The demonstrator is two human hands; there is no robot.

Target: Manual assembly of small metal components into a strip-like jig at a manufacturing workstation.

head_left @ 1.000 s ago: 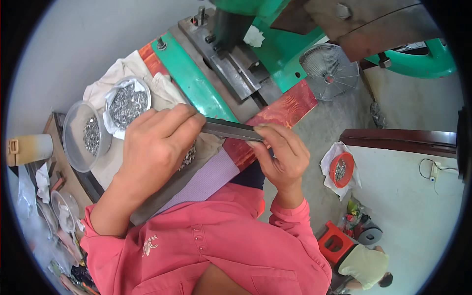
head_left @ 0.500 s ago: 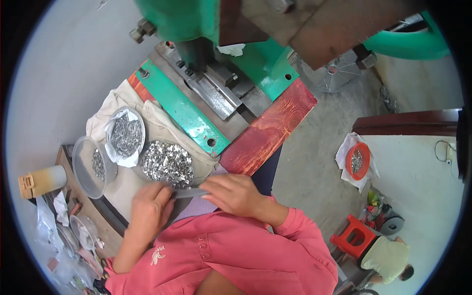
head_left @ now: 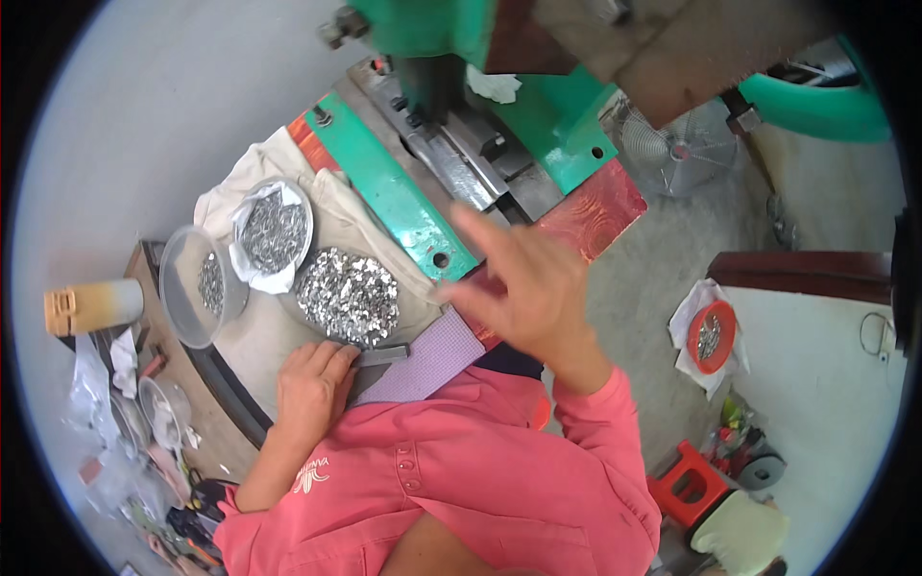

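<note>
My left hand (head_left: 315,389) grips one end of a short grey metal bar (head_left: 386,355), which lies at the near edge of a heap of small shiny metal pieces (head_left: 348,296). Fingers apart and somewhat blurred, my right hand (head_left: 538,288) hangs over the front of a red-painted wooden board (head_left: 615,204); nothing shows in it. Beyond its fingertips sits the steel tooling (head_left: 471,168) of a green press (head_left: 384,197). Left of the heap are a round dish (head_left: 308,230) lined with white paper, holding thin metal parts, and a clear plastic tub (head_left: 175,302) with more small parts.
Beige cloth (head_left: 245,331) lies under the heap, with a purple textured cloth (head_left: 423,370) closer to me. A yellowish container (head_left: 120,302) stands far left. On the right are a floor fan (head_left: 672,154), an orange bowl (head_left: 725,336), a red stool (head_left: 687,485) and another person (head_left: 744,538).
My right hand has let go of the bar and moved up and right toward the press, its fingers spreading. The left hand keeps the bar. The whole view has shifted slightly.
</note>
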